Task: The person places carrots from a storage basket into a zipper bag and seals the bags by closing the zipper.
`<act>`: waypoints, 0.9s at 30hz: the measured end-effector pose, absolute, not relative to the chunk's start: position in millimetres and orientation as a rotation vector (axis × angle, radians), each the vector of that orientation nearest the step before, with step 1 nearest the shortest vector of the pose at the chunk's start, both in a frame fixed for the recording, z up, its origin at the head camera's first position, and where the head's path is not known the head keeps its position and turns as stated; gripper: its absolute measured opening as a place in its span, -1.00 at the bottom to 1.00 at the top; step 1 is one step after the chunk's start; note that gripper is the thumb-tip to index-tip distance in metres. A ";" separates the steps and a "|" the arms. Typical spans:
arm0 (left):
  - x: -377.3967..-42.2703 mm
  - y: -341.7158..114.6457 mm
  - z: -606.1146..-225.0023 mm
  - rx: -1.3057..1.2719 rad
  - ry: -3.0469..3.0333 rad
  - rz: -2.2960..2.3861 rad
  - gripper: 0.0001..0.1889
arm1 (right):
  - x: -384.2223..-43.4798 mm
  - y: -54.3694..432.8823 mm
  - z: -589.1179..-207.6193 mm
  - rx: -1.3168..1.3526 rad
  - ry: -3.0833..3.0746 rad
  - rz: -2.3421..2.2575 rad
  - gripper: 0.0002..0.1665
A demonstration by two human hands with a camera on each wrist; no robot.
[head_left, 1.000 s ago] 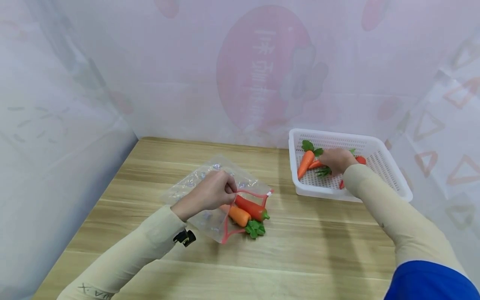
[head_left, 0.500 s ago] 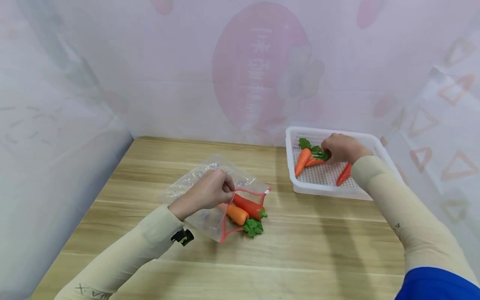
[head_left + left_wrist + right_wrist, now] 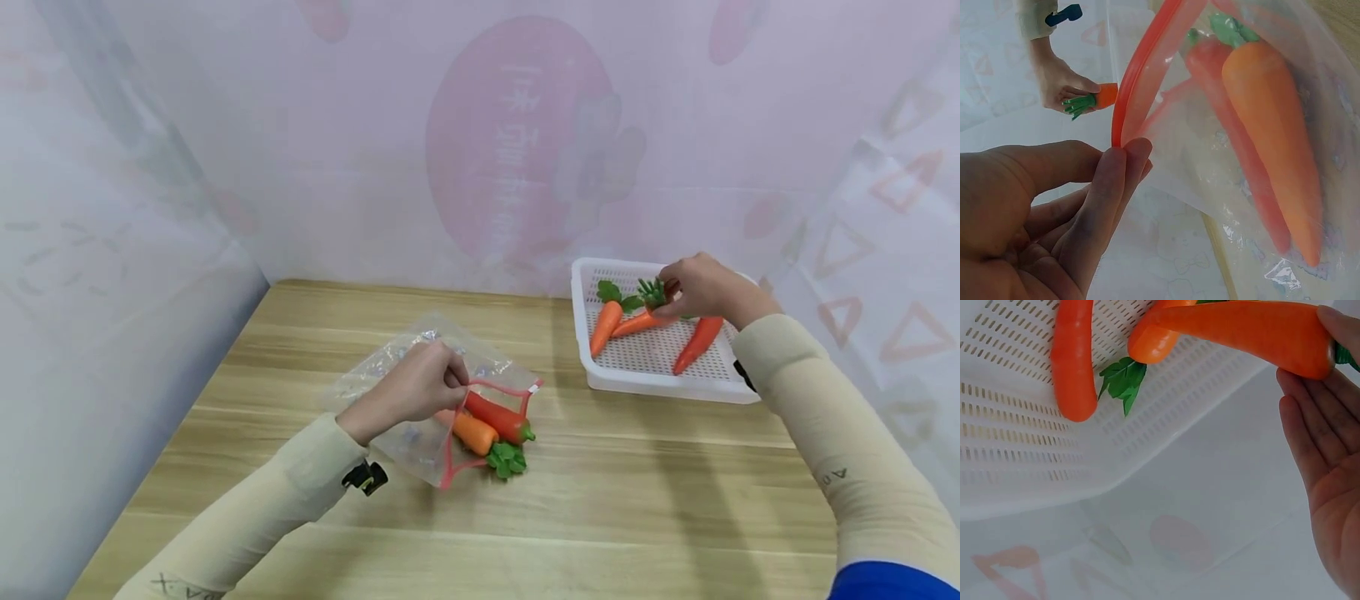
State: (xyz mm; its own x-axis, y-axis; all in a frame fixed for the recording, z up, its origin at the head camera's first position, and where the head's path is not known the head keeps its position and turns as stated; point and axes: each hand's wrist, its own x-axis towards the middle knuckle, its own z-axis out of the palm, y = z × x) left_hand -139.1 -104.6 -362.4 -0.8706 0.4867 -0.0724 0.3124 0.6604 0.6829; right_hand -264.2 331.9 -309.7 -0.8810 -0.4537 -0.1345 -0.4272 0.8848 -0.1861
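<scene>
My left hand (image 3: 420, 383) pinches the red zip edge (image 3: 1132, 87) of a clear zip bag (image 3: 420, 450) lying on the table, holding its mouth up. Inside lie a red pepper (image 3: 501, 418) and an orange carrot (image 3: 474, 432); the carrot's green leaves stick out at the mouth. Over the white basket (image 3: 637, 382), my right hand (image 3: 705, 287) grips another carrot (image 3: 1254, 331) by its thick top, with the green tuft (image 3: 651, 292) beside the thumb. That carrot's tip points down and left. Below it in the basket are a leafy carrot (image 3: 605, 327) and a red pepper (image 3: 699, 343).
The wooden table (image 3: 585, 500) stretches between the bag and the basket and toward the front. A pale printed backdrop (image 3: 360, 183) stands behind, with side walls at left and right. The basket's raised rim is near the back wall.
My right hand has moved up and to the right in the basket, lifting the carrot's top end, and the red pepper is now more exposed. The left hand keeps its place on the bag.
</scene>
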 end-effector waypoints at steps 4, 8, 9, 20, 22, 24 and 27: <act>-141.1 -104.4 -361.2 0.655 2.619 1.012 -0.87 | -256.4 333.5 -307.7 -0.639 2.892 -0.267 -0.63; -142.4 -103.4 -360.4 0.662 2.623 1.011 -0.86 | -250.0 333.4 -305.2 -0.608 2.901 -0.292 -0.55; -142.6 -103.6 -360.3 0.662 2.624 1.012 -0.86 | -248.7 332.8 -304.6 -0.607 2.900 -0.296 -0.53; -142.6 -105.0 -362.3 0.647 2.624 1.007 -0.88 | -234.6 323.9 -302.1 -0.666 2.915 -0.313 -0.52; -142.6 -105.4 -363.3 0.652 2.624 1.011 -0.89 | -232.1 322.4 -301.6 -0.675 2.915 -0.321 -0.57; -142.5 -106.2 -363.8 0.659 2.632 1.010 -0.90 | -229.4 320.0 -300.9 -0.693 2.918 -0.326 -0.63; -142.4 -106.7 -363.8 0.661 2.641 1.004 -0.91 | -224.8 316.2 -299.0 -0.694 2.922 -0.326 -0.67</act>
State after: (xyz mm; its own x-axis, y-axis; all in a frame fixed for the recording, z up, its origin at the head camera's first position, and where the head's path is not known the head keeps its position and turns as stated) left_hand -142.4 -106.7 -363.8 -0.8691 0.4909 -0.0608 0.3266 0.6617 0.6749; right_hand -224.8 316.2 -299.0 -0.8876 -0.4557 -0.0668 -0.4298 0.8717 -0.2353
